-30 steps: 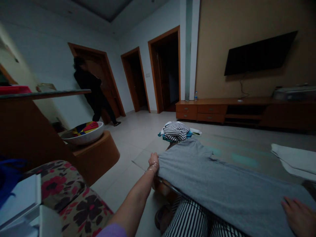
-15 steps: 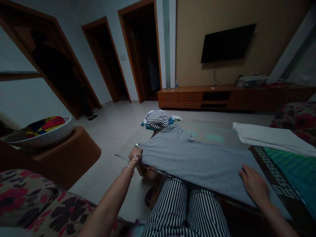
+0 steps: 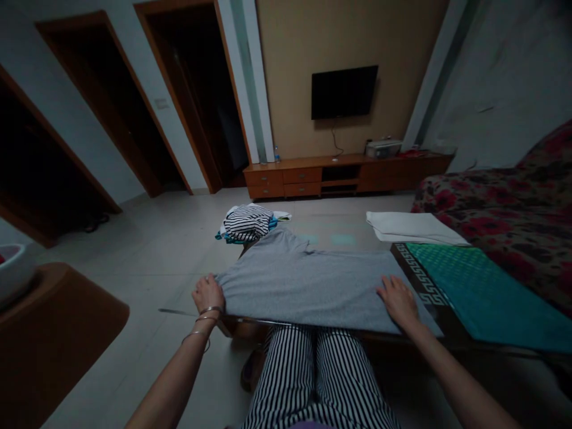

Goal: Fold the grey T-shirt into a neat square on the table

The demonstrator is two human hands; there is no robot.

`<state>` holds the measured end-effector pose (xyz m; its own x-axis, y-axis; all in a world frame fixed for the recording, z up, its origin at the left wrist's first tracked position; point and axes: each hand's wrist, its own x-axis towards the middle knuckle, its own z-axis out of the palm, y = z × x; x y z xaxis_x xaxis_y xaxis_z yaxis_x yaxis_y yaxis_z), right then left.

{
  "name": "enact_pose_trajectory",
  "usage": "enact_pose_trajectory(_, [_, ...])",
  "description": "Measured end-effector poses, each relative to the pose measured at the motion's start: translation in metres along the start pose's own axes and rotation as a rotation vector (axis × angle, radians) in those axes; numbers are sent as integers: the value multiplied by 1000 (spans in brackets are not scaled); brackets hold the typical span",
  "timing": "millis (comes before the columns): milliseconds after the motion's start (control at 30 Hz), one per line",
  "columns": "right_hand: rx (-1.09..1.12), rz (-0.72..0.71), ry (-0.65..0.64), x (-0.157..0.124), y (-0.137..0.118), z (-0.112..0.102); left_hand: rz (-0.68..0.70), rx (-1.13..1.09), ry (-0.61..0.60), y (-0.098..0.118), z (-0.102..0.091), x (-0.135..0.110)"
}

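The left hand (image 3: 208, 295) is curled, pinching the left edge of a grey T-shirt (image 3: 304, 289) spread on a glass table (image 3: 339, 229). The right hand (image 3: 397, 301) lies open on the shirt. A white bowl (image 3: 13, 268) at far left shows its contents too little to tell.

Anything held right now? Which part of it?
The left hand grips the grey shirt at its near left corner; the right hand lies flat on it, not gripping.

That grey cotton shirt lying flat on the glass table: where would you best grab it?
Probably by the near edge at both ends, coming from the person's side: the grey cotton shirt lies flat along the near edge of the glass table, where the left hand pinches it and the right hand presses nearby.
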<state>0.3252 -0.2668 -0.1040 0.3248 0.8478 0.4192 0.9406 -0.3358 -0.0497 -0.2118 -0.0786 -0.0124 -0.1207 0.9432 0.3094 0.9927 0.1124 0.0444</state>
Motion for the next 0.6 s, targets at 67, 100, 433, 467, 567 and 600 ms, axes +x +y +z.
enact_pose_trajectory(67, [56,-15,-9,9,-48,-14,226,20,45,30,0,-3])
enact_pose_trajectory(100, [103,-39,-28,13,-79,-20,353,19,36,48,3,-6])
enact_pose_trajectory(433, [392,-264,-187,13,-199,-3,681,4,-244,105,52,-38])
enact_pose_trajectory(467, [357,-231,-178,12,-169,1,645,16,-238,88,54,-30])
enact_pose_trajectory(567, [212,-76,-139,7,-61,5,488,60,-245,32,57,0])
enact_pose_trajectory(600, [160,-17,-125,5,-26,5,438,69,-261,16,57,9])
